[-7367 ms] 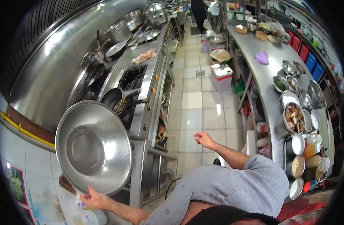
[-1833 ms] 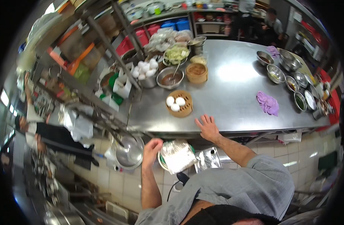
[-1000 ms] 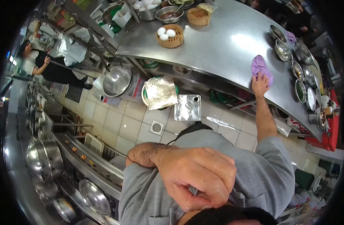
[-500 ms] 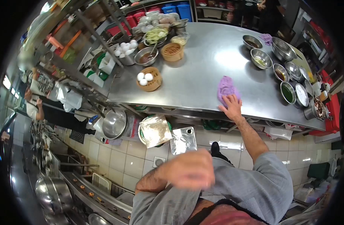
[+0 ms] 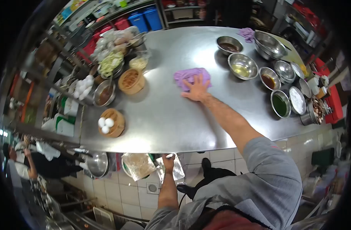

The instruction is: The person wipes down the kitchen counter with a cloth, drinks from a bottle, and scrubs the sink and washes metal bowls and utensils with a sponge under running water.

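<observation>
My right hand (image 5: 197,91) lies flat on a crumpled purple cloth (image 5: 190,73), on the steel worktable (image 5: 156,126). Its fingers are spread over the cloth's near side, and the arm is stretched forward. Low at the table's front edge, my left hand (image 5: 168,163) hangs with its fingertips close to the rim. A shiny silver tray (image 5: 178,168) sits below that hand. The left fingers are small and partly hidden, so I cannot make out a grip.
Several steel bowls stand on the right, among them one with green sauce (image 5: 280,104) and one with white powder (image 5: 297,100). To the left are a bamboo steamer (image 5: 116,128) with white eggs and another steamer (image 5: 132,86). A second purple cloth (image 5: 246,34) lies at the back.
My right hand and the purple cloth have moved farther in from the front edge, and the cloth has spread out. My left hand has gone from near my chest to the table edge.
</observation>
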`<state>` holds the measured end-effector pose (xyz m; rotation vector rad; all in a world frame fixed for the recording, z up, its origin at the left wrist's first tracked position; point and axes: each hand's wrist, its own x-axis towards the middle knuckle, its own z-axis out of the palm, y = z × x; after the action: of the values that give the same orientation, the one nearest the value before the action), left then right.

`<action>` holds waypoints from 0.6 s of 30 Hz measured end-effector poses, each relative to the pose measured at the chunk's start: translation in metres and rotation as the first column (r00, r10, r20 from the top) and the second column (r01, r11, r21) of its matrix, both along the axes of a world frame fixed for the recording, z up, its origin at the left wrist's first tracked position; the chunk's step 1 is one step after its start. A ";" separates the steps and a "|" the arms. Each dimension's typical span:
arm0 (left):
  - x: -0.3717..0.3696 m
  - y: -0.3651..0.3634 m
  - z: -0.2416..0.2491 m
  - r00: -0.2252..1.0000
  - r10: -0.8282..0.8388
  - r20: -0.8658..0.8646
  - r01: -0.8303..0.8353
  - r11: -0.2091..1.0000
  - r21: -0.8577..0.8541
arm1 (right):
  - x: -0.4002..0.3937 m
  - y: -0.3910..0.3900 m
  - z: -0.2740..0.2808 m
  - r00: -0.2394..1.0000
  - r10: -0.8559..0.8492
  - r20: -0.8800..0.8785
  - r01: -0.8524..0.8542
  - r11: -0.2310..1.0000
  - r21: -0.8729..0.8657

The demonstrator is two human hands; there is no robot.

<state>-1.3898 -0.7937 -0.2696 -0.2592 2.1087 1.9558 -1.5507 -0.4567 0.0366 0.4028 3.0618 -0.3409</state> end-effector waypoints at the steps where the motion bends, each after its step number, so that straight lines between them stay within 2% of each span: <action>1: -0.002 0.020 0.029 0.998 0.058 -0.013 -0.060 0.990 -0.127 | -0.004 0.000 -0.007 1.000 0.022 -0.011 -0.022 1.000 0.011; 2: -0.014 0.020 0.010 0.975 -0.128 -0.179 0.044 0.909 -0.414 | -0.007 0.000 -0.014 0.999 0.048 -0.023 -0.047 0.999 0.025; 3: -0.028 0.012 -0.028 0.894 -0.343 -0.287 0.070 0.740 -0.668 | -0.008 0.002 -0.019 1.000 0.024 -0.016 -0.023 0.999 0.040; 5: -0.041 0.015 -0.079 0.792 -0.475 -0.383 -0.004 0.624 -0.781 | -0.007 0.006 -0.028 0.985 0.123 -0.123 -0.113 0.990 0.086; 10: -0.057 0.056 -0.058 0.905 -0.407 -0.125 0.141 0.564 -0.814 | -0.007 0.007 -0.020 0.985 0.135 -0.105 -0.125 0.987 0.100; 18: -0.053 0.074 -0.069 0.924 -0.382 -0.036 0.189 0.534 -0.824 | -0.016 0.008 -0.017 0.979 0.183 -0.091 -0.177 0.982 0.069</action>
<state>-1.4428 -0.7201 -0.3385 0.1631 2.8411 0.7205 -1.5666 -0.4490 0.0198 0.1115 3.1773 -0.2680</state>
